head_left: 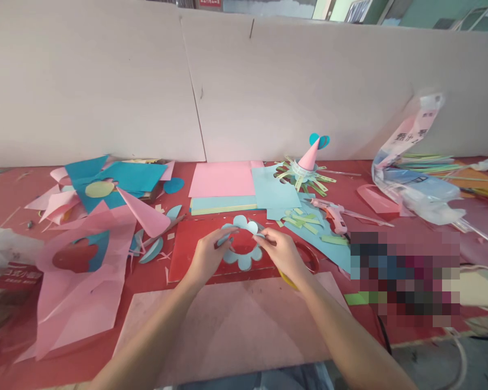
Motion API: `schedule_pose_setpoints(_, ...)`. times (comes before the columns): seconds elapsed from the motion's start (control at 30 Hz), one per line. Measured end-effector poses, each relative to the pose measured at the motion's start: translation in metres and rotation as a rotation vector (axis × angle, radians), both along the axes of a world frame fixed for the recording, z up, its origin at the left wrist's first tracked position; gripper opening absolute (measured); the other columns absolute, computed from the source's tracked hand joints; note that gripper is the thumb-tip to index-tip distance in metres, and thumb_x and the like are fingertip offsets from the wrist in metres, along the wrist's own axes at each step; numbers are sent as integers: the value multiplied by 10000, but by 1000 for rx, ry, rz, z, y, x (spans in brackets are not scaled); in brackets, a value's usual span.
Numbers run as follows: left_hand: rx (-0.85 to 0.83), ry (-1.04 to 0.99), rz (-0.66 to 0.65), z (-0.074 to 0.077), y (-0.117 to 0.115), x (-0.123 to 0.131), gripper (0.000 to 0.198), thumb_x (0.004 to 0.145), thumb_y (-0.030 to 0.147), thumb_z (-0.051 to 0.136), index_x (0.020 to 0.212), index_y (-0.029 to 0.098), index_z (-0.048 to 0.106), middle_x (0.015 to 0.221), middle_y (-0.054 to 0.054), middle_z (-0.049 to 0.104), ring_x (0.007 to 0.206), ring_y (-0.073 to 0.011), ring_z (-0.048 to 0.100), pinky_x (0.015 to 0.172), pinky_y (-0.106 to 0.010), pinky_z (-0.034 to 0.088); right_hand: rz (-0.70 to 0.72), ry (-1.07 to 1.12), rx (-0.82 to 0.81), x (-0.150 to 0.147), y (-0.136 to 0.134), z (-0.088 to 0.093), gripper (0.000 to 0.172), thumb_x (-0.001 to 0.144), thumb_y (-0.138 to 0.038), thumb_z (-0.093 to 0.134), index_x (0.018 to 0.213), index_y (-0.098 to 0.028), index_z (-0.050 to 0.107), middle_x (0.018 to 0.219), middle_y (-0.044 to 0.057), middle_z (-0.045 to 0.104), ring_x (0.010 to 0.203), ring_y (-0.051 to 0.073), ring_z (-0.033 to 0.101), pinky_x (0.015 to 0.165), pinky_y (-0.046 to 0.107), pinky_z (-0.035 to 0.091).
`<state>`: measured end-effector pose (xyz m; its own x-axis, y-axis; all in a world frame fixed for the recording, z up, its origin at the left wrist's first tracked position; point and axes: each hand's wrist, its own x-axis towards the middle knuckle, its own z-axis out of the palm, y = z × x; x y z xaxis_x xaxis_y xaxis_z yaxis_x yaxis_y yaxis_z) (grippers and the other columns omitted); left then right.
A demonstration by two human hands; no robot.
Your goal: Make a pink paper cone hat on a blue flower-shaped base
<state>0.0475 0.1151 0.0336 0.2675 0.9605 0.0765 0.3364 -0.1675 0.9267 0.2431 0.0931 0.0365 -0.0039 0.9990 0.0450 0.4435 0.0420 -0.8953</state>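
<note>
A light blue paper flower ring (244, 264) with rounded petals and a large round hole is held between my two hands, over a red board (185, 254). My left hand (211, 248) pinches a petal on the left side. My right hand (282, 249) has thumb and fingers closed on a petal on the right side. Partly hidden behind my right wrist are red-handled scissors (311, 257). In front of me lies a pale pink board (228, 325). To the left, a pink paper cone (142, 214) rests on its side.
Pink paper with a cutout (85, 303) and blue sheets (138, 176) lie left. Stacked sheets (223, 179) sit at the back. A decorated pink cone (309, 157) stands back right, near green strips (305, 219), a pink glue gun (335, 216) and plastic bags (427, 189). A white wall (288, 92) rises behind.
</note>
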Motion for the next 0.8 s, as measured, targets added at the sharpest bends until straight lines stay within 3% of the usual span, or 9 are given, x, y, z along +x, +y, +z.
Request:
schedule_pose_setpoints(0.17,-62,-28,25,-3,1,-1,349,815,304,494,1134,223,609,778,-16,711,695,-156,661,650,-256,537,-2,-7,-8,2,0,-1,305,829,-471,512,690,-200,532,593,-29,551,556,113,490,551,214,358)
schedule_pose_setpoints(0.4,-153,-102,100,-2,3,-5,317,805,293,505,1079,189,623,715,-27,706,691,-168,668,648,-266,549,-8,22,-27,1,-1,1,300,813,-496,526,760,-206,585,637,-20,585,607,129,535,591,225,387)
schedule_pose_setpoints(0.63,-172,-126,81,3,2,-2,512,791,326,543,1288,243,458,1017,-43,692,783,-167,677,714,-288,551,-102,28,-14,3,1,2,313,809,-484,531,682,-198,543,623,-6,612,587,139,548,567,230,378)
schedule_pose_setpoints(0.8,-219,-116,38,0,3,-2,415,809,339,513,1194,187,526,884,-51,724,775,-181,670,697,-290,545,-84,50,-5,1,0,5,308,820,-491,516,716,-204,559,650,4,631,606,147,563,575,236,389)
